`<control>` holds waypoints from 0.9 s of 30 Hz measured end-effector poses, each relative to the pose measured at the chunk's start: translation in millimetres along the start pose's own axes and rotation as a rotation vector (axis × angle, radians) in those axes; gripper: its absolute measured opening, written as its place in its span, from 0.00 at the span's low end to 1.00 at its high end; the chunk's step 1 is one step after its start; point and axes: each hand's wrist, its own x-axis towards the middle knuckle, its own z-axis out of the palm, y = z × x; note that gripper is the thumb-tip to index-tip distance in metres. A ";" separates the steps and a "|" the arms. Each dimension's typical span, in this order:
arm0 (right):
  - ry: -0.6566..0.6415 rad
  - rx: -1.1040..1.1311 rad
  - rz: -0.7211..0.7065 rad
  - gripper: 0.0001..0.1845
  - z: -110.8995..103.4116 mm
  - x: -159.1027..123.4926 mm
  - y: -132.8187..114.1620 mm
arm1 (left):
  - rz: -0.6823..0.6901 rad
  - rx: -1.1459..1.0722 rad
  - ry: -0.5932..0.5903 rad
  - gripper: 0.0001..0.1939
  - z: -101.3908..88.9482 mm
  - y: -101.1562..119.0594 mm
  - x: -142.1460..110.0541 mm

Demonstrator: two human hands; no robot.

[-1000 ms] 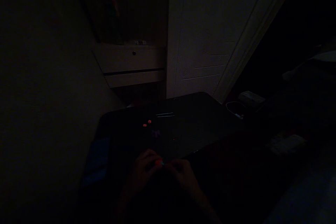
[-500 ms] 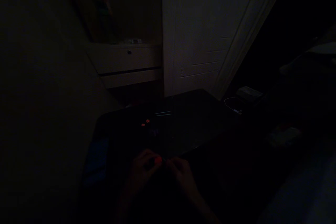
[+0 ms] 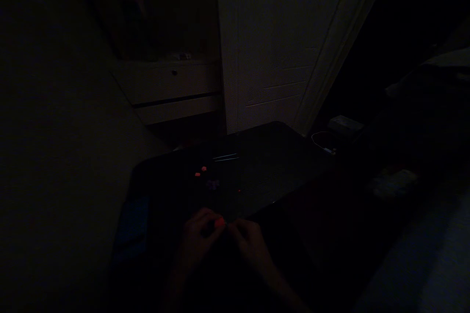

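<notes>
While our left hand [image 3: 200,230] pinches a glowing red piece [image 3: 219,222], our right hand [image 3: 247,234] nearly closes beside it, grip unclear.

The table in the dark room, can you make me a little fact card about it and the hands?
light: very dim
left hand: holds a small red piece
right hand: fingertips close beside that piece; too dark to tell what they pinch
on the table: two small reddish pieces, a purple piece, two thin sticks
behind: a drawer
</notes>
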 end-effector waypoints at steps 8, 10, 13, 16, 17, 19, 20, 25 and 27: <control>-0.039 0.033 0.146 0.12 -13.8 7.8 -3.6 | 0.009 0.007 0.003 0.07 0.8 -2.1 0.4; -0.076 0.043 0.154 0.12 -16.5 8.7 -4.2 | 0.008 0.011 -0.002 0.07 0.7 -1.6 0.2; -0.091 0.054 0.154 0.12 -20.3 9.4 -4.5 | 0.014 0.017 -0.001 0.08 0.2 -0.4 -0.2; -0.101 0.046 0.131 0.13 -24.1 10.3 -3.5 | 0.012 0.034 -0.007 0.08 -0.4 -0.3 -0.3; -0.118 0.042 0.122 0.13 -25.6 10.8 -2.9 | 0.011 0.032 -0.005 0.08 -0.4 -0.7 -0.2; -0.157 0.038 0.108 0.13 -28.9 11.4 -1.6 | 0.011 0.022 -0.002 0.10 -0.2 -2.1 0.1; -0.167 0.040 0.104 0.14 -30.5 11.5 -1.0 | 0.011 0.016 -0.004 0.11 0.0 -3.2 0.2; -0.083 0.071 0.139 0.16 -31.8 8.1 -1.9 | -0.025 -0.008 0.023 0.12 1.3 -7.9 0.1; -0.003 0.097 0.104 0.18 -27.7 6.4 -4.7 | -0.057 -0.001 0.046 0.12 1.2 -8.1 -0.4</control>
